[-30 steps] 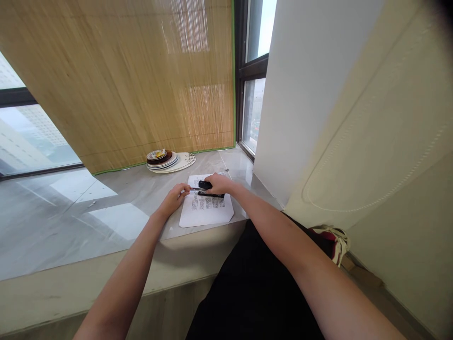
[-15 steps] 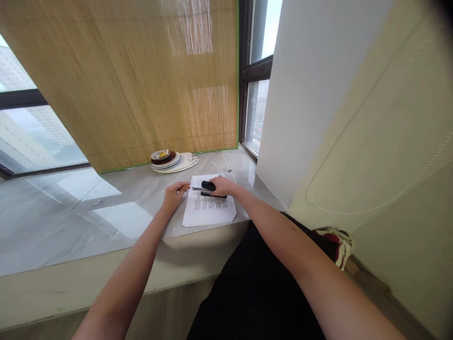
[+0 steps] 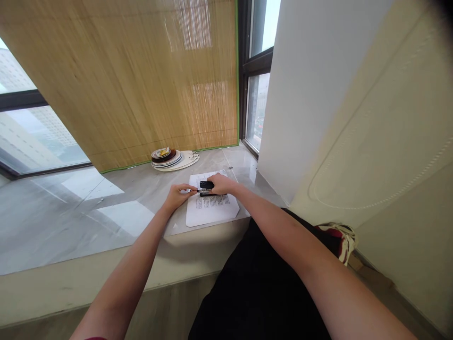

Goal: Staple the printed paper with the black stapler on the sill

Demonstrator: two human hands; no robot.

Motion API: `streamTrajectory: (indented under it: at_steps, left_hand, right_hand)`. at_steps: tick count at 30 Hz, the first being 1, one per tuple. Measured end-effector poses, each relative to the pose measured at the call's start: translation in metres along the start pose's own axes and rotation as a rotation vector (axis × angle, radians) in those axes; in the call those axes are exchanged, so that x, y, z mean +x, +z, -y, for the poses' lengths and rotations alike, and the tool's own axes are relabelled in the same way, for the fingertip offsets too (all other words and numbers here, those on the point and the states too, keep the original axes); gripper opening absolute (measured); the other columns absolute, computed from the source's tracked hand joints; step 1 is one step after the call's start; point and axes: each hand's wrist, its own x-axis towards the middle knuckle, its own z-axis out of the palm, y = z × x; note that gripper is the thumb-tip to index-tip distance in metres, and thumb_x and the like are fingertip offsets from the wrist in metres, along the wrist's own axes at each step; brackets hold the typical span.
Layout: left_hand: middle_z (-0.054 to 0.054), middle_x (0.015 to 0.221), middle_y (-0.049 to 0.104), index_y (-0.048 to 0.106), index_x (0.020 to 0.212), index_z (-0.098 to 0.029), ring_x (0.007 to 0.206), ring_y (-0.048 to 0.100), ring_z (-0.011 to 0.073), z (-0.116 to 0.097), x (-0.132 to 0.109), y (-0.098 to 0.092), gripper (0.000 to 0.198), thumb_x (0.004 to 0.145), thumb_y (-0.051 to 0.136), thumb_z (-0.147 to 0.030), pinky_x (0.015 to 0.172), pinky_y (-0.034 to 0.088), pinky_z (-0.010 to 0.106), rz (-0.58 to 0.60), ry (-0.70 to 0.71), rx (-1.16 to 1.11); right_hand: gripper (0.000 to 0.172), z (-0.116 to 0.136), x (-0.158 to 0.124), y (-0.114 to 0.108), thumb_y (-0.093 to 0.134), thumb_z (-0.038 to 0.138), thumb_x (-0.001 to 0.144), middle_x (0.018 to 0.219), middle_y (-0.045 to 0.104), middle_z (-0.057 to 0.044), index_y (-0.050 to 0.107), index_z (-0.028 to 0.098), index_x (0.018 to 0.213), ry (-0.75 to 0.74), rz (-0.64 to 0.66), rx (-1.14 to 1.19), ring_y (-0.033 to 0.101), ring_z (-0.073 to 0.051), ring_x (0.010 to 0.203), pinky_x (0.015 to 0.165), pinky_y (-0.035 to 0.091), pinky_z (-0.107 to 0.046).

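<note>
A black stapler (image 3: 206, 185) is spread open above printed sheets of paper (image 3: 208, 215) on the marble-look sill. My right hand (image 3: 222, 184) is closed around its rear part, and the fingers hide some of it. At the stapler's front end, by the metal rail, my left hand (image 3: 180, 194) has its thumb and fingertips pinched together. Whatever sits in that pinch is too small to make out.
Behind the papers, a stack of plates (image 3: 168, 159) rests on the sill (image 3: 141, 189) against a bamboo blind (image 3: 141, 85). A white wall (image 3: 300, 94) rises on the right. The sill's front edge runs just below the papers, near my dark-clothed leg.
My left hand has moved right, bringing its pinched fingertips to the stapler's front end. My right hand still holds the stapler, whose metal rail now shows less.
</note>
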Motion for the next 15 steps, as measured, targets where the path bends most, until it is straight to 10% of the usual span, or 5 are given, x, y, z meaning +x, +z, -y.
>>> streamTrajectory:
  at_steps: [15]
  left_hand:
    - [0.005, 0.1, 0.084, 0.086, 0.095, -0.025, 0.095, 0.079, 0.0279, 0.0013, 0.0004, -0.0003, 0.023, 0.085, 0.08, -0.045, 0.09, 0.061, 0.04, 0.026, -0.005, 0.01]
  right_hand:
    - [0.037, -0.0044, 0.003, 0.0026, 0.079, 0.032, 0.083, 0.116, 0.079, -0.012, 0.076, 0.017, 0.117, -0.031, 0.025, 0.004, 0.072, -0.028, 0.103, 0.072, 0.048, -0.027]
